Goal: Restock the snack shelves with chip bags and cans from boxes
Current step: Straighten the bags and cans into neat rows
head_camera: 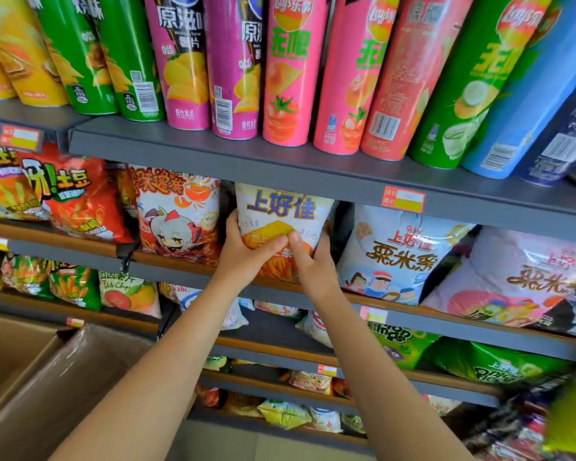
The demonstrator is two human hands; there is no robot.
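Note:
A white and orange chip bag (pixel 280 207) with blue lettering stands upright on the second shelf (pixel 193 264), between a cartoon-printed bag (pixel 177 214) and a pale blue bag (pixel 393 251). My left hand (pixel 243 251) grips its lower left side, thumb across the front. From the other side my right hand (pixel 313 264) holds its lower right, and the two thumbs nearly touch. Tall chip cans (pixel 290 71) in green, magenta, pink and blue line the top shelf (pixel 246 158) above.
An open cardboard box (pixel 47 377) sits at the lower left, its inside not visible. Lower shelves hold more bags, with a bare stretch of grey shelf (pixel 273 331) under my arms. Blurred packets (pixel 546 427) lie at the lower right.

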